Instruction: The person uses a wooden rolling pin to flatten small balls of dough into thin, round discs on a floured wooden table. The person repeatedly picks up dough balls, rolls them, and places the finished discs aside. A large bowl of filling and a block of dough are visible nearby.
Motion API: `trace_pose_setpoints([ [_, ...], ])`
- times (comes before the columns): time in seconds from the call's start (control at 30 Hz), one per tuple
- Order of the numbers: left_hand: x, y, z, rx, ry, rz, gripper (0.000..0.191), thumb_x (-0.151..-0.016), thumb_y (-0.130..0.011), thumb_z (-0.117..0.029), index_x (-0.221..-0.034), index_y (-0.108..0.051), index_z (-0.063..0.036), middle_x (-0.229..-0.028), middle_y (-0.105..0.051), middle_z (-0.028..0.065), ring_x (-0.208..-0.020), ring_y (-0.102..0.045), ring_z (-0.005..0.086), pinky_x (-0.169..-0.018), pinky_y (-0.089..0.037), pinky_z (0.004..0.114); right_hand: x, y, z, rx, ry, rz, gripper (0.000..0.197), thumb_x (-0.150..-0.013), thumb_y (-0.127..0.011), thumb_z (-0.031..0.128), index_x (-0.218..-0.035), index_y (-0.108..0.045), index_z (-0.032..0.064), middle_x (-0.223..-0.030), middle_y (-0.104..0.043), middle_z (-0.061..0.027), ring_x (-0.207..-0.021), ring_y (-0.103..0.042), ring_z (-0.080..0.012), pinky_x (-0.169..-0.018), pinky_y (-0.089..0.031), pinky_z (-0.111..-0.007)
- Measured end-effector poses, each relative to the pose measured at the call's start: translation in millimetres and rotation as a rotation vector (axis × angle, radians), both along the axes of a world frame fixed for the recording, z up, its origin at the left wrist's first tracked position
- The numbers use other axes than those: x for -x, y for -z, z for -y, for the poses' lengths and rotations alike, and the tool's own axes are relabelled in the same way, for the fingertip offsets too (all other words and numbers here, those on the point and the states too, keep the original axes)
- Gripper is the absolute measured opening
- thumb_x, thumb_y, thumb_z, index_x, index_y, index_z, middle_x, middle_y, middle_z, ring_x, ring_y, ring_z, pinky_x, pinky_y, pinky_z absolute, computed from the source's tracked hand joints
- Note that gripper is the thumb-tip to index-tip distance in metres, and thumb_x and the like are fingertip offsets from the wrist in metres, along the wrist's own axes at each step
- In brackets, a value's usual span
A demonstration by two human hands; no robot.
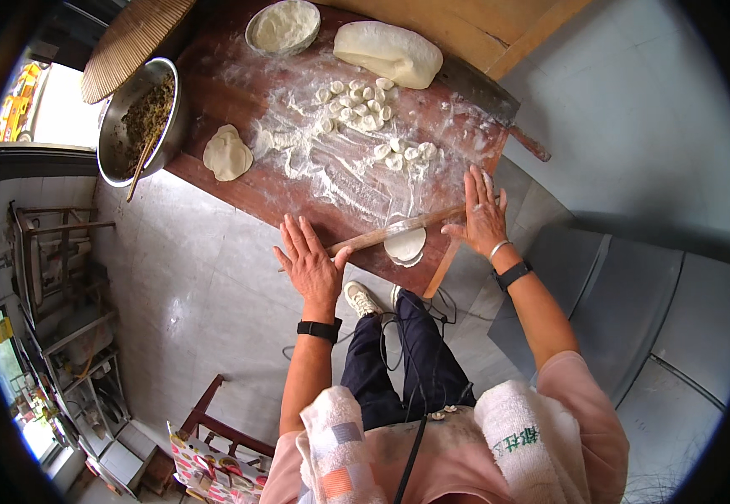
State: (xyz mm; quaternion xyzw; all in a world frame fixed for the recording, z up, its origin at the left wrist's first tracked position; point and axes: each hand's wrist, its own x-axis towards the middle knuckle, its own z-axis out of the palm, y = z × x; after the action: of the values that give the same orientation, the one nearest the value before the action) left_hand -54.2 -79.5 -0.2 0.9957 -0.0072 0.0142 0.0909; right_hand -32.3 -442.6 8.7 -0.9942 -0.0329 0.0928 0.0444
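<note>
Both palms press on a wooden rolling pin, fingers extended: my left hand at its left end, my right hand at its right end. Under the pin lies a round dough wrapper near the table's front edge. Beyond it, small dough pieces sit in two groups on the floured wooden table. A stack of rolled wrappers lies at the left. Farther back are a large dough lump and a bowl of flour.
A metal bowl of filling with chopsticks stands at the table's left edge, beside a ribbed woven lid. A cleaver lies at the right back, its handle past the edge. A chair stands behind on the left; cables hang by the legs.
</note>
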Motion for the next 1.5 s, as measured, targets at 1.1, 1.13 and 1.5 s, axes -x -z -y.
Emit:
trace_pose_setpoints([
  [1.1, 59.1, 10.8, -16.0, 0.013, 0.145, -0.024, 0.114, -0.089, -0.051, -0.085, -0.164, -0.037, -0.0009, -0.173, -0.029, 0.0273, -0.16, -0.027, 0.0453, -0.127, -0.016, 0.067, 86.3, -9.5, 18.5, 0.002, -0.062, -0.154, 0.134, -0.069, -0.083, 0.071, -0.168, -0.024, 0.0034, -0.178, -0.022, -0.0144, -0.162, -0.024, -0.0352, -0.124, -0.02, -0.07],
  [1.13, 43.1, 12.9, -12.3, 0.018, 0.122, -0.016, 0.114, -0.089, -0.052, -0.084, -0.164, -0.037, -0.0005, -0.173, -0.029, 0.0275, -0.16, -0.027, 0.0456, -0.127, -0.017, 0.067, 60.6, -10.1, 16.8, 0.027, -0.045, -0.09, 0.136, -0.069, -0.078, 0.078, -0.168, -0.023, 0.002, -0.178, -0.021, -0.016, -0.162, -0.023, -0.0372, -0.125, -0.019, -0.07],
  [1.5, 77.2, 5.2, -16.9, -0.003, 0.151, -0.049, 0.111, -0.091, -0.041, -0.088, -0.164, -0.04, -0.0048, -0.172, -0.03, 0.0282, -0.159, -0.029, 0.0468, -0.126, -0.016, 0.068, 83.1, -7.2, 21.7, 0.033, -0.109, -0.13, 0.138, -0.063, -0.076, 0.082, -0.166, -0.03, 0.0025, -0.178, -0.021, -0.0142, -0.163, -0.023, -0.0354, -0.124, -0.019, -0.07],
])
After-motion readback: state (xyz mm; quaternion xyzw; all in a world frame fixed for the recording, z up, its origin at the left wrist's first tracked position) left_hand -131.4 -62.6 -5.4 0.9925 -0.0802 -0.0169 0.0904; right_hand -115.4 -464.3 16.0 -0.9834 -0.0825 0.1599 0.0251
